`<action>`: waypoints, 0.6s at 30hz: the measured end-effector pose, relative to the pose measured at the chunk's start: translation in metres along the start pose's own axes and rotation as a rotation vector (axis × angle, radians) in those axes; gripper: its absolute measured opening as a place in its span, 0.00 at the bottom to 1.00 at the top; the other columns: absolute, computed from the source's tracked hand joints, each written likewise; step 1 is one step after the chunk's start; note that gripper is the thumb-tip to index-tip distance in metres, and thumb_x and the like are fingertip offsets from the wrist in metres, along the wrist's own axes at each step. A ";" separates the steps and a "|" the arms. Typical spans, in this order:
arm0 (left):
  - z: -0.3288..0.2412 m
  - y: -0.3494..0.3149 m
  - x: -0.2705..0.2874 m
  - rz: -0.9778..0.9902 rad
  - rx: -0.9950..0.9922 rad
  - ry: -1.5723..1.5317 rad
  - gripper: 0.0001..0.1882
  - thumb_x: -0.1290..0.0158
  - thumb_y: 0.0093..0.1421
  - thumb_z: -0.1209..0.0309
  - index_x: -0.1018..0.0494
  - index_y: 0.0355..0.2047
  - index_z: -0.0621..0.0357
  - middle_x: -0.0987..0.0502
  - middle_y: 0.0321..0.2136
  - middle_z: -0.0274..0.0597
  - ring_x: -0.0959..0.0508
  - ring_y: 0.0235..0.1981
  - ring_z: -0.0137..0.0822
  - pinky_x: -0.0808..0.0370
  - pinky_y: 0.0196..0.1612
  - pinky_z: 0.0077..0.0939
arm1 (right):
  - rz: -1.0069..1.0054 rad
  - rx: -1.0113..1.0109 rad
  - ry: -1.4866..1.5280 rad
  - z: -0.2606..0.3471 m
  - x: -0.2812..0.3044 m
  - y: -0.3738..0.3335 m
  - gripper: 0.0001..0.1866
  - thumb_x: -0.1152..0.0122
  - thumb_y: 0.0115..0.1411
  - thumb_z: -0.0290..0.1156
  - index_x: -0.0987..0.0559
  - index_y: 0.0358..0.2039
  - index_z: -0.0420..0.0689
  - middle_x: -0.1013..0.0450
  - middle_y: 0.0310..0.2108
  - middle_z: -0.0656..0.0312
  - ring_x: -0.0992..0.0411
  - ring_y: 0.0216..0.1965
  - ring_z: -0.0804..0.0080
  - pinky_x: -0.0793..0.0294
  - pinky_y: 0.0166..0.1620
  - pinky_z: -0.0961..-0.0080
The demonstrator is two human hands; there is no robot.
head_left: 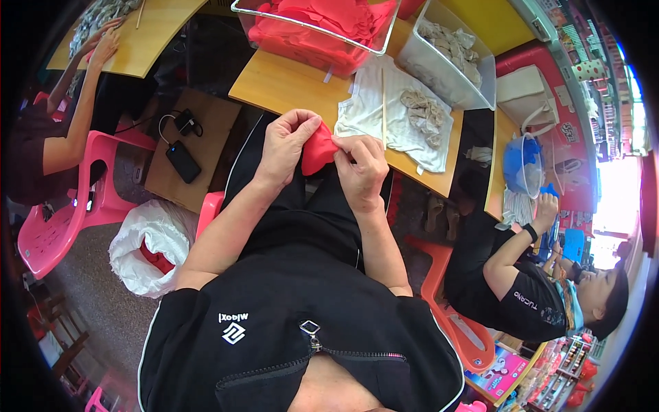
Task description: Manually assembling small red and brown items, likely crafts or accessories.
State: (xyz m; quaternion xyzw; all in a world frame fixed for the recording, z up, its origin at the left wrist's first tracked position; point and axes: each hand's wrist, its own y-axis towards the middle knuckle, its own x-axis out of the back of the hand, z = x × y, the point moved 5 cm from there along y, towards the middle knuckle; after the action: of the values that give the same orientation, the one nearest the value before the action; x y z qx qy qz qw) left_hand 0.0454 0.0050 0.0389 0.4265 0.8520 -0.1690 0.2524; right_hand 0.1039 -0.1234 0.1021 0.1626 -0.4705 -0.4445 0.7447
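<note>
Above my lap, both hands pinch a small, soft red piece [317, 149] between them; whether it is cloth or rubber I cannot tell. My left hand [285, 147] grips its upper left edge with thumb and forefinger. On its right edge, my right hand [364, 168] has thumb and fingertips closed. Just beyond, a clear plastic bin [374, 49] is heaped with red pieces [309, 24] of the same colour. A white cloth [360, 103] lies flat on the wooden table, bearing a thin wooden stick [384, 113] and a crumpled beige cloth [424, 115].
Farther right stands a clear bin [489, 89] of beige cloths. A white sack [147, 226] with red contents sits left of me. One co-worker [508, 275] works at right beside a bucket [525, 161] with blue pieces; another person's hands [103, 47] are at the far left table [154, 34].
</note>
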 end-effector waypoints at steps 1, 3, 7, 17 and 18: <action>0.002 -0.001 -0.001 -0.037 -0.007 -0.035 0.05 0.47 0.62 0.73 0.27 0.34 0.63 0.25 0.29 0.32 0.28 0.29 0.19 0.29 0.36 0.14 | -0.040 0.065 -0.010 0.004 0.000 0.000 0.14 0.35 0.37 0.16 0.21 0.27 0.44 0.26 0.24 0.63 0.28 0.28 0.66 0.32 0.38 0.72; 0.005 -0.002 -0.005 -0.064 -0.029 -0.009 0.04 0.48 0.62 0.74 0.27 0.33 0.62 0.26 0.29 0.32 0.29 0.29 0.19 0.29 0.35 0.14 | -0.077 0.128 -0.021 0.006 0.000 -0.001 0.14 0.35 0.36 0.16 0.21 0.27 0.44 0.27 0.24 0.63 0.29 0.27 0.65 0.32 0.38 0.72; 0.006 0.009 0.007 -0.166 -0.121 0.064 0.05 0.53 0.65 0.72 0.31 0.35 0.61 0.28 0.29 0.33 0.30 0.29 0.20 0.30 0.34 0.15 | -0.222 -0.097 0.137 -0.014 0.010 -0.004 0.09 0.35 0.44 0.18 0.22 0.28 0.41 0.27 0.23 0.61 0.29 0.25 0.67 0.31 0.35 0.72; 0.017 0.008 0.022 -0.077 0.467 -0.541 0.12 0.50 0.64 0.64 0.30 0.40 0.60 0.25 0.30 0.40 0.24 0.29 0.31 0.22 0.33 0.24 | 0.201 -0.491 -0.487 -0.182 0.001 0.002 0.16 0.40 0.54 0.34 0.21 0.41 0.40 0.23 0.30 0.52 0.25 0.33 0.53 0.28 0.40 0.62; 0.020 0.008 0.023 -0.063 0.546 -0.683 0.13 0.49 0.63 0.63 0.29 0.39 0.61 0.24 0.30 0.40 0.23 0.29 0.32 0.22 0.33 0.26 | 0.208 -0.484 -0.480 -0.180 0.000 0.005 0.16 0.40 0.54 0.34 0.21 0.41 0.40 0.23 0.30 0.52 0.25 0.33 0.53 0.28 0.40 0.62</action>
State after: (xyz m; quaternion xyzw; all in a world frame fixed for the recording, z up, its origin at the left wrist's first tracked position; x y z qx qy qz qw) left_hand 0.0462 0.0139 0.0086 0.3710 0.6562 -0.5270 0.3923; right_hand 0.2583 -0.1527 0.0149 -0.1763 -0.5271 -0.4904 0.6713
